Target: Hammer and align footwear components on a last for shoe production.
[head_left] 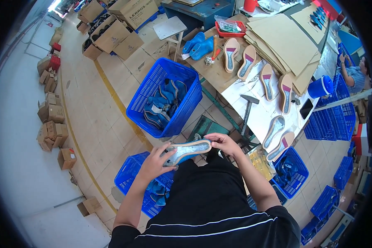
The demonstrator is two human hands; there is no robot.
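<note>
A blue shoe (188,149) lies across my lap with its underside up, showing a tan rim around a grey, glossy middle. My left hand (155,162) grips one end, thumb and fingers on either side. At the other end my right hand (222,144) pinches the tip between thumb and fingers. On the workbench (223,84) to the right are several tan soles (247,62) with grey and purple middles. A hammer (248,110) with a dark head rests near the bench's edge. A finished-looking pair of blue shoes (201,48) stands at the bench's far corner.
A blue crate (185,120) of blue shoe uppers stands ahead-left; another crate (126,175) is by my left arm, a third (302,182) to the right. Cardboard sheets (281,41), a blue jug (319,87) and a phone (306,108) lie on the bench. A person (355,78) sits far right.
</note>
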